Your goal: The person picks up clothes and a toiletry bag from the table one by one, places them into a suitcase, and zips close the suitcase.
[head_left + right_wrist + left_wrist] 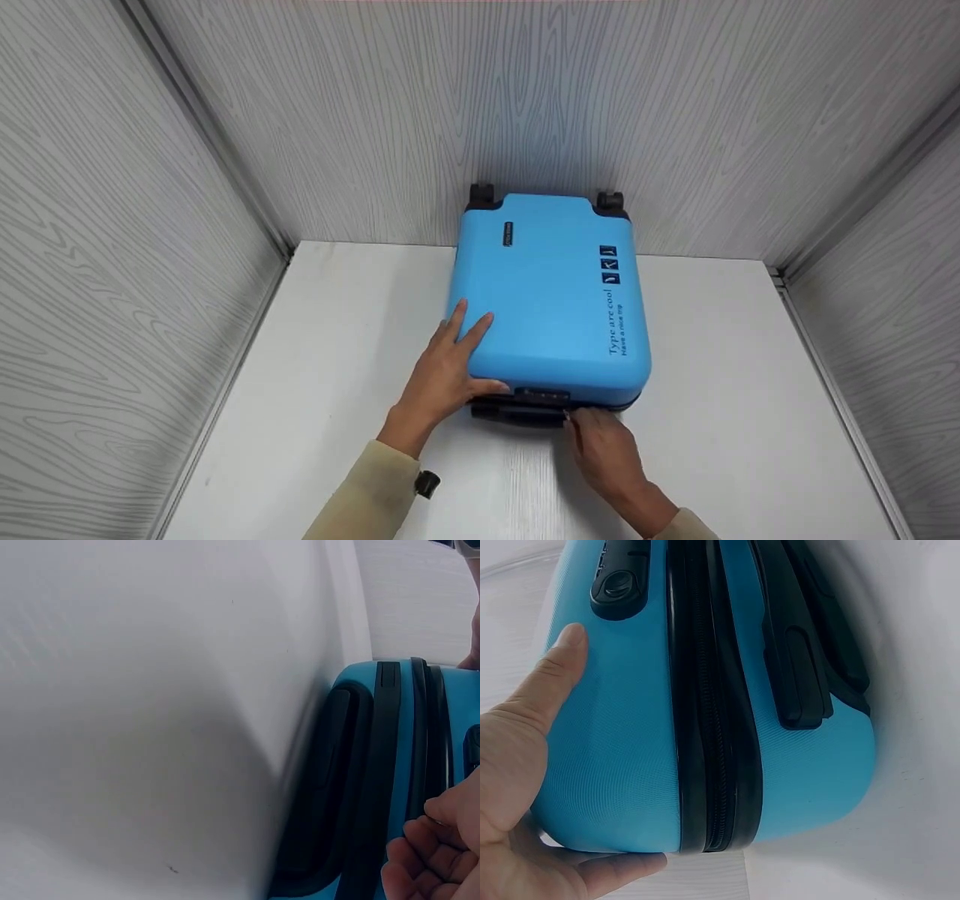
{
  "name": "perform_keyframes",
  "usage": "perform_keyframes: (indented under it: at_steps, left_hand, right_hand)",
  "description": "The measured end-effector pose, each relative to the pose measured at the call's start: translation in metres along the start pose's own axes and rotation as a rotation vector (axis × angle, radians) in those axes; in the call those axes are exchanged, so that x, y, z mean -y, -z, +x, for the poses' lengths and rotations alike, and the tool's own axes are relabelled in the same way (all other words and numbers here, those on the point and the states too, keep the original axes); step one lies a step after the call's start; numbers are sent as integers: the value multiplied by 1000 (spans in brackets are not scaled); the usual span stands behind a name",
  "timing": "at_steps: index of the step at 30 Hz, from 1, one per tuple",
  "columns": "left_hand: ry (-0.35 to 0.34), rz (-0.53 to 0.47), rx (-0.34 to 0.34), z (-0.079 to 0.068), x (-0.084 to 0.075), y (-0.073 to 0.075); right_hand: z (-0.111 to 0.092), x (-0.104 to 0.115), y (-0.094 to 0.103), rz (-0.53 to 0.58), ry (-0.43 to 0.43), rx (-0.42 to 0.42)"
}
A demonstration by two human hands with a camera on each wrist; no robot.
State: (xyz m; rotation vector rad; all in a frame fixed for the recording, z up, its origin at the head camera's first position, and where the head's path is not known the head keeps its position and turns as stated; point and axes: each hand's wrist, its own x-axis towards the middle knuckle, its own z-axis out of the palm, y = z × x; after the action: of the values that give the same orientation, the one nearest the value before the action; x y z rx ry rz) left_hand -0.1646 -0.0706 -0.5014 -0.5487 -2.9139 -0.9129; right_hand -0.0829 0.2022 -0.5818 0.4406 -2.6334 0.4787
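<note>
A light blue hard-shell suitcase [551,292] lies flat, wheels toward the back wall and its handle end facing me. My left hand [442,371] rests spread on the near left corner; in the left wrist view its thumb [559,667] lies on the shell beside the combination lock [621,581]. My right hand [606,454] is at the zipper seam right of the black carry handle [517,415]. Its thumb and curled forefinger pinch the zipper pull, mostly hidden by the fingers. In the right wrist view, the right hand [450,840] is right against the black zipper band [435,735].
The suitcase lies on a white table [360,322]. Its black wheels [610,200] are close to the wood-grain back panel [375,120]. Similar panels stand left and right. A small black device [427,484] sits at the left wrist.
</note>
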Motion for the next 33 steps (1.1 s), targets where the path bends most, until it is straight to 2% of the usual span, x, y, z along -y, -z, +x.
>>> perform_keyframes:
  at_steps: [9, 20, 27, 33]
  left_hand:
    - [-13, 4, -5, 0, 0, 1]
    - [-1, 16, 2, 1, -1, 1]
    - [11, 13, 9, 1, -1, 2]
    - [3, 11, 1, 1, 0, 1]
  right_hand:
    - [3, 8, -3, 16, 49, 22]
    - [9, 22, -11, 40, 191, 56]
    - [14, 31, -15, 35, 230, 90]
    - [18, 39, -21, 33, 274, 71]
